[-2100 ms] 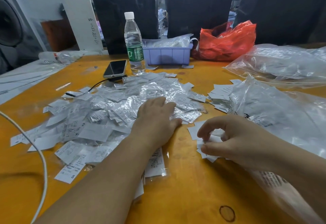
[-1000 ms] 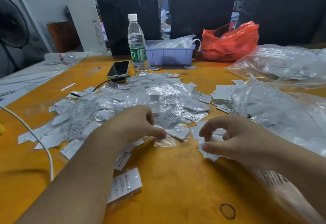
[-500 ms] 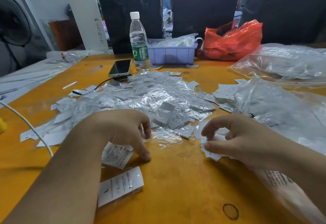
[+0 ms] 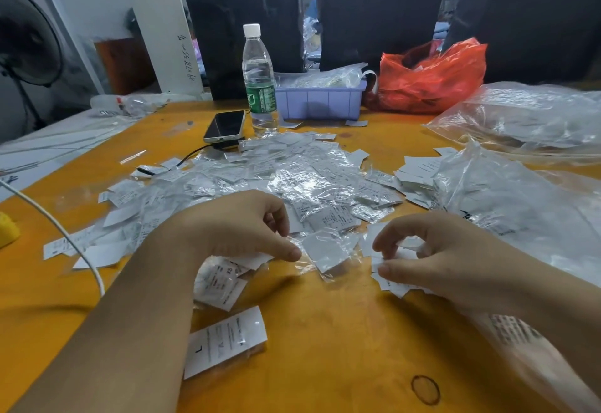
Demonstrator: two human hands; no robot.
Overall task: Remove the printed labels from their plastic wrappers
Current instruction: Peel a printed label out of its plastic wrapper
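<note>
Item: labels in plastic wrappers, loose heap (image 4: 292,178), spread over the middle of the orange bench (image 4: 325,331); most still sealed.

Item: one wrapped label (image 4: 325,250), lying on the bench between the two hands, just in front of the heap. The left hand (image 4: 240,230) has curled fingers and a thumb stretched to the wrapper's near edge, seemingly pinching it; several more wrapped labels sit beneath that palm.

Item: small stack of bare labels (image 4: 393,279), gripped in the right hand (image 4: 432,256) between curled fingers and thumb, resting at the bench surface.

Item: further bare labels (image 4: 416,172), piled beside a large clear bag (image 4: 507,204) at right.

Item: single wrapped label marked L (image 4: 224,341), apart, near the left forearm.

Step in hand, by judgement: a fresh wrapper has been drawn from the heap and is being presented for opening. The next move calls for the right hand, already loaded, to free a finger and thumb to catch the label's end while the left steadies the thin film, which will likely crumple or slip.

Sundries: water bottle (image 4: 258,81), phone (image 4: 226,126), lilac tray (image 4: 322,100), red bag (image 4: 432,77).
</note>
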